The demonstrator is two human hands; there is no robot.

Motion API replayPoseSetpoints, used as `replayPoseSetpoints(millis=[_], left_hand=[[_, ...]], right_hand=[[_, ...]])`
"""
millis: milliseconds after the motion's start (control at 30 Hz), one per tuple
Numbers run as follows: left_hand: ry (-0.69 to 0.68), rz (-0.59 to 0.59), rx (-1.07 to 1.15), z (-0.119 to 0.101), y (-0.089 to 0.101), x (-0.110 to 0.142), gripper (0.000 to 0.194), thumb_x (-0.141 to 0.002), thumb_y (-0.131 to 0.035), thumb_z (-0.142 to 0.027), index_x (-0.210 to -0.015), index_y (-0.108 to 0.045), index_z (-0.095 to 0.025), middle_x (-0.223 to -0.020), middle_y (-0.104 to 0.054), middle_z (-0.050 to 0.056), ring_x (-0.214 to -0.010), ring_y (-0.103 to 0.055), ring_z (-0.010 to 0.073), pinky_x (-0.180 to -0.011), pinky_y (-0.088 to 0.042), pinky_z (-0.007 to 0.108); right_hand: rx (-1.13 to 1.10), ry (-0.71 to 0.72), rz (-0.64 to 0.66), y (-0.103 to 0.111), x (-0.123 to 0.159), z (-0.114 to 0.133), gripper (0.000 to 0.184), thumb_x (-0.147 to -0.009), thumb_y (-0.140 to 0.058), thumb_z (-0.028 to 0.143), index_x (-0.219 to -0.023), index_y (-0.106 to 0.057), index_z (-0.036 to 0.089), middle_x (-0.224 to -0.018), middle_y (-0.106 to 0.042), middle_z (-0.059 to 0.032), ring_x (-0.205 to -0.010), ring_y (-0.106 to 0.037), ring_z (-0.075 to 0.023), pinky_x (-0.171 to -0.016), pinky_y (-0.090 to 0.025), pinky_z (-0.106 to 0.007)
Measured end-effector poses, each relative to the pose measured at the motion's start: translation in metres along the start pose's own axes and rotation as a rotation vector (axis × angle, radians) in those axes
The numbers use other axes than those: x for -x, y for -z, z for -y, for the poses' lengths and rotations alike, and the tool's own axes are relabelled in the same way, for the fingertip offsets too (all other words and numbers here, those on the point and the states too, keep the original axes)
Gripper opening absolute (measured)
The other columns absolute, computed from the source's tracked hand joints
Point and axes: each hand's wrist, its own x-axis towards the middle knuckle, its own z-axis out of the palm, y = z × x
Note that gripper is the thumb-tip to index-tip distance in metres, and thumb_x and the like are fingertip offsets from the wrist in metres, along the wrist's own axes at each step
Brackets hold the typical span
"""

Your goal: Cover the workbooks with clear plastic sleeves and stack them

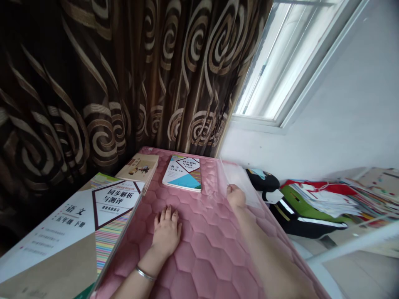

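Observation:
My left hand (166, 232) lies flat and open on the pink quilted table cover (202, 249), a silver bracelet on its wrist. My right hand (236, 196) is closed on the edge of a clear plastic sheet (240, 178) at the table's right side. A teal and white workbook (183, 172) lies beyond both hands near the curtain. A large white and tan workbook (77, 232) lies at the left, partly over the table edge. A small beige book (139, 168) sits between the two.
A brown curtain with swirl patterns (109, 83) hangs behind the table. A window (280, 70) is at the upper right. Right of the table lie a black and green bag (299, 211) and a stack of papers and books (343, 199).

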Motion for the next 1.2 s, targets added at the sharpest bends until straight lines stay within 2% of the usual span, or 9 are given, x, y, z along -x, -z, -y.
replayPoseSetpoints(millis=[133,333,433,567,633,700,867,1033,1200], left_hand=[[0.004,0.008,-0.004,0.000,0.000,-0.001,0.038,-0.091,-0.045,-0.028,-0.126,-0.057,-0.019,-0.141,-0.049,0.014,-0.127,-0.046,0.0294,-0.104,-0.036,0.050],[0.056,0.016,0.081,0.001,0.004,-0.005,0.037,-0.094,-0.039,-0.028,-0.123,-0.059,-0.018,-0.139,-0.052,0.012,-0.125,-0.048,0.0276,-0.105,-0.035,0.048],[0.125,0.014,0.205,0.002,0.008,-0.008,0.040,-0.097,-0.030,-0.031,-0.124,-0.057,-0.020,-0.136,-0.055,0.011,-0.125,-0.049,0.0244,-0.104,-0.037,0.046],[0.250,0.055,0.365,0.006,0.013,-0.013,0.045,-0.097,-0.023,-0.031,-0.130,-0.051,-0.017,-0.133,-0.058,0.012,-0.125,-0.051,0.0231,-0.103,-0.038,0.044],[0.277,0.075,0.408,0.007,0.014,-0.014,0.046,-0.097,-0.024,-0.033,-0.132,-0.049,-0.016,-0.134,-0.056,0.013,-0.127,-0.049,0.0229,-0.104,-0.037,0.044],[0.266,0.089,0.409,0.007,0.014,-0.014,0.046,-0.097,-0.027,-0.036,-0.134,-0.047,-0.017,-0.137,-0.055,0.013,-0.129,-0.047,0.0230,-0.105,-0.035,0.045],[0.168,0.109,0.282,0.004,0.014,-0.012,0.046,-0.092,-0.041,-0.033,-0.135,-0.047,-0.019,-0.137,-0.054,0.012,-0.130,-0.044,0.0244,-0.107,-0.033,0.046],[0.084,0.107,0.198,0.001,0.014,-0.009,0.044,-0.086,-0.048,-0.024,-0.130,-0.053,-0.025,-0.139,-0.053,0.007,-0.131,-0.042,0.0253,-0.107,-0.032,0.047],[0.129,0.086,0.324,0.000,0.021,-0.011,0.032,-0.086,-0.049,-0.025,-0.114,-0.064,-0.028,-0.136,-0.054,0.006,-0.127,-0.046,0.0257,-0.105,-0.033,0.051]], right_hand=[[-0.062,0.095,-0.126,0.020,0.010,-0.008,0.041,-0.089,-0.034,0.025,-0.113,-0.064,0.008,-0.105,-0.070,-0.0172,-0.095,-0.065,-0.0252,-0.084,-0.045,-0.033],[-0.304,0.660,-0.230,0.044,0.086,-0.002,0.022,-0.084,-0.042,0.020,-0.088,-0.064,0.019,-0.094,-0.072,-0.0095,-0.091,-0.065,-0.0211,-0.085,-0.048,-0.033],[-0.295,0.836,0.027,0.065,0.148,0.016,0.020,-0.082,-0.044,0.014,-0.082,-0.063,0.021,-0.089,-0.070,-0.0058,-0.085,-0.064,-0.0178,-0.078,-0.047,-0.027],[-0.256,0.942,0.544,0.104,0.201,0.039,0.015,-0.080,-0.053,0.016,-0.077,-0.066,0.024,-0.075,-0.069,0.0014,-0.074,-0.063,-0.0140,-0.074,-0.045,-0.023],[-0.341,0.871,0.706,0.117,0.201,0.043,0.013,-0.083,-0.056,0.024,-0.085,-0.068,0.027,-0.082,-0.071,0.0034,-0.078,-0.064,-0.0134,-0.075,-0.045,-0.022],[-0.420,0.685,0.698,0.119,0.186,0.039,0.018,-0.087,-0.053,0.032,-0.094,-0.069,0.028,-0.094,-0.072,0.0020,-0.086,-0.066,-0.0146,-0.079,-0.046,-0.023],[-0.212,0.154,0.257,0.074,0.136,-0.005,0.034,-0.089,-0.043,0.032,-0.110,-0.066,0.019,-0.105,-0.070,-0.0109,-0.102,-0.064,-0.0241,-0.089,-0.047,-0.035],[-0.171,0.074,0.299,0.037,0.128,-0.043,0.042,-0.086,-0.046,0.037,-0.113,-0.065,0.011,-0.100,-0.071,-0.0154,-0.094,-0.067,-0.0260,-0.084,-0.051,-0.036],[-0.623,0.102,0.443,0.053,0.144,-0.022,0.046,-0.090,-0.041,0.052,-0.117,-0.065,0.023,-0.109,-0.071,-0.0080,-0.100,-0.067,-0.0238,-0.085,-0.053,-0.036]])
